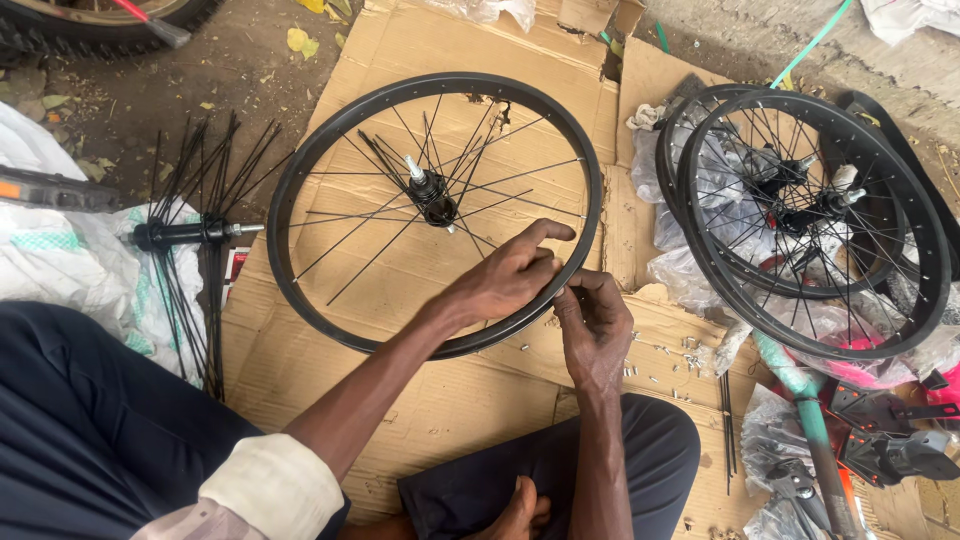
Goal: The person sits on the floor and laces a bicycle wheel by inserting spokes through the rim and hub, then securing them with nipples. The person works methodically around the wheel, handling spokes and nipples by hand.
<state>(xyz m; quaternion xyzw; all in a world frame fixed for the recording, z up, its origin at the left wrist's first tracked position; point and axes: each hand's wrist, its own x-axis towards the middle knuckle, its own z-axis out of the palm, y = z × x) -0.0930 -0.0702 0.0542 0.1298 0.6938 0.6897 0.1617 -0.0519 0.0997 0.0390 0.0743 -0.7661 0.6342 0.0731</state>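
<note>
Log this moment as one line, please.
left hand: on black wheel rim | right hand: pinching at rim edge | hub: partly spoked | cardboard: underneath

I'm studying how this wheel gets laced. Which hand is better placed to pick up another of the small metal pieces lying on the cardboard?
Probably the right hand: the small metal pieces lie just beside it. The left hand rests on the rim, farther away.

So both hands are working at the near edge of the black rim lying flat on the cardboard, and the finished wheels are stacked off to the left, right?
Not quite. The stacked wheels are on the right, as the head view shows. Both hands, left hand and right hand, are at the near edge of the black rim lying flat on the cardboard.
</note>
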